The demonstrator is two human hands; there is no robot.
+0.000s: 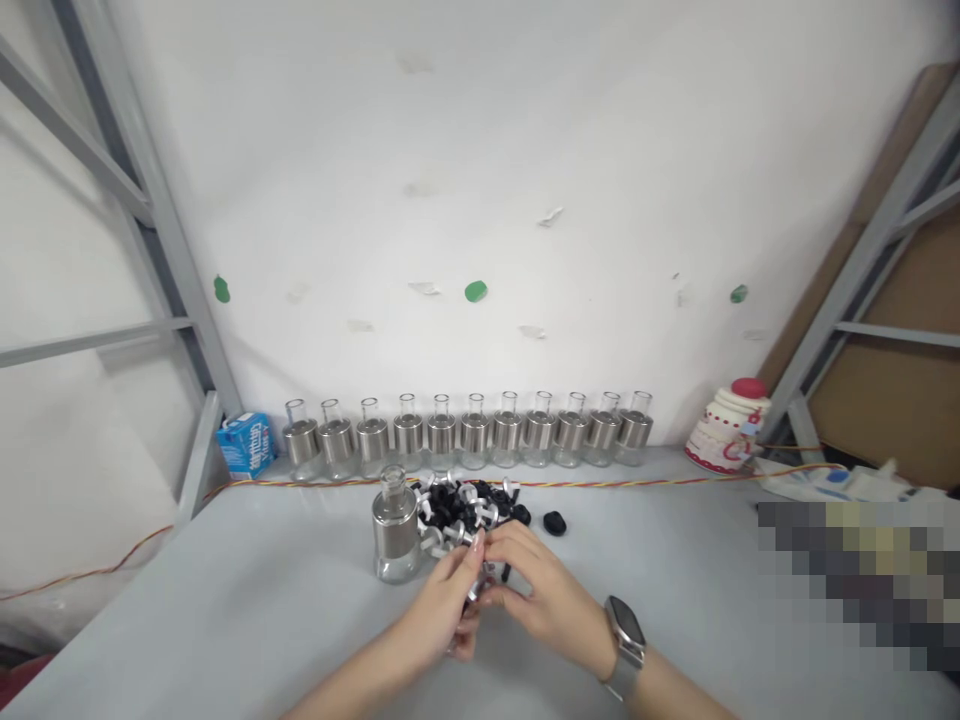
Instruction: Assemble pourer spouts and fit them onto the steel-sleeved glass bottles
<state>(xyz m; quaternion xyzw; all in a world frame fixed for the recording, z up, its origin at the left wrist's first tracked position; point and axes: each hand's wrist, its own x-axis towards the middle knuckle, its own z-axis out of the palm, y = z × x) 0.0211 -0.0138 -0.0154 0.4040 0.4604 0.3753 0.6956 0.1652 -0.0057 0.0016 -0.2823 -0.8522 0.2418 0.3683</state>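
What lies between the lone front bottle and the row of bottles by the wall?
In the head view, a red-and-yellow wire runs between the front bottle and the bottle row.

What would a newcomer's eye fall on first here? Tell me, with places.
First, the row of bottles standing before the white wall. In front of it, one more bottle stands beside a heap of black and white parts. Nearest, the left hand and right hand meet around a small silvery piece.

Bright, diffuse light, faint shadows on tabletop, stretched edges, pixelated patch at right
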